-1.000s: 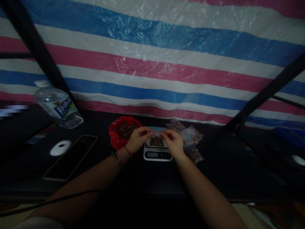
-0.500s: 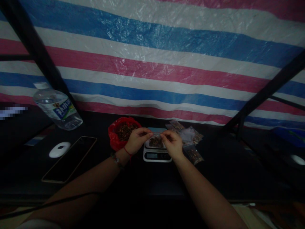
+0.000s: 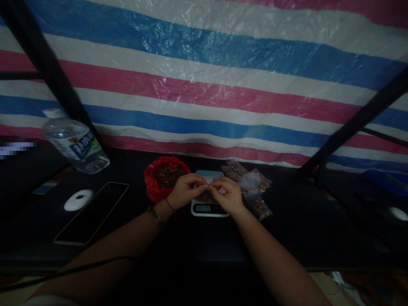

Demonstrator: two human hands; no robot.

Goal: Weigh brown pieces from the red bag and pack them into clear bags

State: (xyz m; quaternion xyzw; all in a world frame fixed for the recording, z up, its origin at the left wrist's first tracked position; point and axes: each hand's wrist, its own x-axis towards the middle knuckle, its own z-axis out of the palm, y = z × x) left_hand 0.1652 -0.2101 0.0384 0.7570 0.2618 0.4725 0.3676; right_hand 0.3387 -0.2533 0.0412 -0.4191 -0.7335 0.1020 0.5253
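I have both hands working close together over the scale (image 3: pixel 210 212), thumbs and forefingers meeting almost tip to tip. My left hand (image 3: pixel 184 191) comes in on a forearm slanting up from the lower left, its back turned upward, the thumb laid inward along the near side and the forefinger bent over beyond it. My right hand (image 3: pixel 230 196) mirrors it from the lower right, wrist slightly bent, its outer fingers curled under the palm. Each grip is a pinch, thumb pressed to forefinger on the top edge of the small clear bag (image 3: pixel 205 196), whose brown bits show between and below the fingers. The bag is directly over the scale's pan; my feed is dim there, so I can't tell whether it rests on the pan or hangs just above. On the left wrist I see a red cord (image 3: pixel 171 205) and, further up, a beaded bracelet (image 3: pixel 154 215). Just beside the left hand the red bag (image 3: pixel 153 189) stands open, full of brown bits; just beyond the right, filled packets (image 3: pixel 260 206) lie in a loose heap on the tabletop (image 3: pixel 296 225). Well to the left I have the phone (image 3: pixel 92 214) lying flat and the bottle (image 3: pixel 78 142) behind it.
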